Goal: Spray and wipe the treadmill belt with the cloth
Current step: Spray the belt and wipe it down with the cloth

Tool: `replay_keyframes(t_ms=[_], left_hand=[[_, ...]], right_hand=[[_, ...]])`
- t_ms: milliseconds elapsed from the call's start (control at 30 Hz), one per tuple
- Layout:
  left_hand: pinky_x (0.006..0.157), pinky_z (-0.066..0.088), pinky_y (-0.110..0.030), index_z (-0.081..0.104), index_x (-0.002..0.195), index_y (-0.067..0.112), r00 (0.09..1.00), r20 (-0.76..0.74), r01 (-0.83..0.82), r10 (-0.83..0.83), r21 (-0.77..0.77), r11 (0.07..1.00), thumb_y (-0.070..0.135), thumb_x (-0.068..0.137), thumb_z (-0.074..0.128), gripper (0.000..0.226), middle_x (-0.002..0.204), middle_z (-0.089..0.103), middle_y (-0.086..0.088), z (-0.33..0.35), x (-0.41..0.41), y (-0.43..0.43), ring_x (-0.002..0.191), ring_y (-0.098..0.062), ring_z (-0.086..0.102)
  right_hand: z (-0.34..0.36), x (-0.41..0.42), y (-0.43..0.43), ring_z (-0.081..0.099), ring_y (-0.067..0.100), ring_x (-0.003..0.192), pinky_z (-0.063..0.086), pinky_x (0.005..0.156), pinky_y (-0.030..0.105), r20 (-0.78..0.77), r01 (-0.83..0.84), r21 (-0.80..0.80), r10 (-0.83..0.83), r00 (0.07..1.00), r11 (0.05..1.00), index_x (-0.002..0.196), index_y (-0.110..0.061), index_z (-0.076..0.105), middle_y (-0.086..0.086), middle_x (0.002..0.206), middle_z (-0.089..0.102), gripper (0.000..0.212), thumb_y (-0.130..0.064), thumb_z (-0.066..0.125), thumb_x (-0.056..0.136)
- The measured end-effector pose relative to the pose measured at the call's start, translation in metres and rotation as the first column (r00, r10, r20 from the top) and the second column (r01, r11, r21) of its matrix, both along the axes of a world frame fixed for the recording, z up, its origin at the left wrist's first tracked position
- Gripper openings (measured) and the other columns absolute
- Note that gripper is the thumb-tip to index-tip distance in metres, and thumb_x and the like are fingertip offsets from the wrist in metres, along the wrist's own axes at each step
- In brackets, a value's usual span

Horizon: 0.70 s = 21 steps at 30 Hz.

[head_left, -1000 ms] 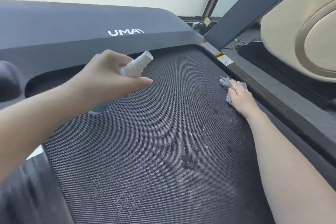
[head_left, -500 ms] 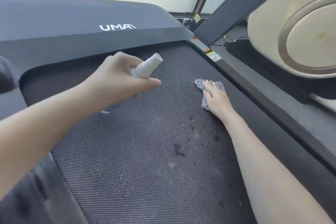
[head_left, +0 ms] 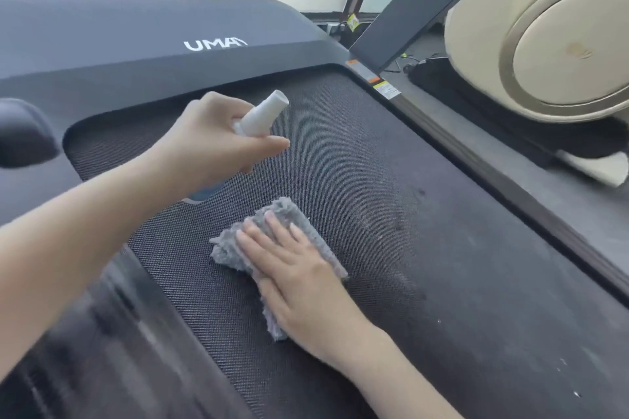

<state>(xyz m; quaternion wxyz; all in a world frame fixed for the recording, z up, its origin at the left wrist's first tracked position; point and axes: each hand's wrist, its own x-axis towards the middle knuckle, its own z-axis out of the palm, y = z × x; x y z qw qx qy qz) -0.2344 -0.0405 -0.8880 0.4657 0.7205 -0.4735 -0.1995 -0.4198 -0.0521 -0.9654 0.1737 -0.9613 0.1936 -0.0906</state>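
The dark textured treadmill belt (head_left: 391, 248) fills the middle of the head view. My left hand (head_left: 211, 143) grips a white spray bottle (head_left: 262, 116) above the belt's far left part, its nozzle tilted up to the right. A grey fluffy cloth (head_left: 289, 214) lies flat on the belt's middle-left. My right hand (head_left: 289, 269) presses on it with straight fingers spread. Faint damp marks (head_left: 405, 211) show on the belt to the right of the cloth.
The treadmill's grey motor cover (head_left: 153, 44) with a white logo runs across the far end. A dark side rail (head_left: 510, 187) borders the belt on the right, with a black upright post (head_left: 425, 0) and a beige machine (head_left: 544, 37) beyond it.
My right hand has slid the cloth from the belt's far right edge leftward and nearer to me, over the wet spots. The left hand with the bottle has stayed roughly in place.
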Motion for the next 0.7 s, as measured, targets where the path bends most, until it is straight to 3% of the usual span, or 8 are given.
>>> replay_keyframes(t_ms=[100, 300, 500, 700], left_hand=[[0.056, 0.044, -0.026, 0.066, 0.069, 0.009, 1.000, -0.007, 0.014, -0.014, -0.001, 1.000, 0.035, 0.077, 0.078, 0.030, 0.059, 0.067, -0.009, 0.003, -0.004, 0.004, 0.039, -0.002, 0.051], [0.063, 0.047, -0.029, 0.066, 0.070, 0.009, 0.999, -0.006, 0.043, -0.043, -0.012, 0.999, 0.036, 0.077, 0.077, 0.030, 0.060, 0.068, -0.008, 0.004, -0.010, 0.010, 0.046, -0.006, 0.056], [0.062, 0.045, -0.029, 0.066, 0.070, 0.007, 0.998, 0.014, 0.056, -0.056, -0.025, 0.998, 0.036, 0.078, 0.077, 0.033, 0.059, 0.067, -0.008, 0.004, -0.015, 0.009, 0.043, -0.001, 0.052], [0.057, 0.043, -0.023, 0.065, 0.069, 0.006, 0.999, 0.021, 0.048, -0.047, -0.026, 0.999, 0.034, 0.078, 0.077, 0.031, 0.061, 0.067, -0.009, 0.005, -0.017, 0.008, 0.042, 0.000, 0.052]], right_hand=[[-0.004, -0.008, 0.027, 0.004, 0.013, 0.145, 0.000, 0.119, 0.033, -0.008, -0.093, 0.020, 0.093, 0.996, 0.995, 0.145, -0.017, 0.030, -0.004, 0.154, 0.026, 0.051, -0.022, 0.032, 0.094], [-0.003, -0.033, 0.047, 0.011, 0.012, 0.145, 0.011, 0.118, 0.034, -0.019, -0.238, 0.017, 0.239, 0.971, 0.971, 0.141, -0.015, 0.038, -0.003, 0.150, 0.034, 0.050, -0.017, 0.042, 0.092], [-0.004, -0.035, 0.035, 0.011, 0.008, 0.144, 0.014, 0.118, 0.036, -0.063, -0.215, -0.099, 0.210, 0.976, 0.972, 0.143, -0.018, 0.035, -0.006, 0.152, 0.030, 0.049, -0.020, 0.039, 0.095], [-0.007, -0.051, -0.021, 0.007, 0.003, 0.144, 0.009, 0.119, 0.034, -0.086, -0.054, -0.151, 0.041, 0.995, 0.987, 0.146, -0.021, 0.028, -0.009, 0.153, 0.025, 0.049, -0.022, 0.037, 0.098]])
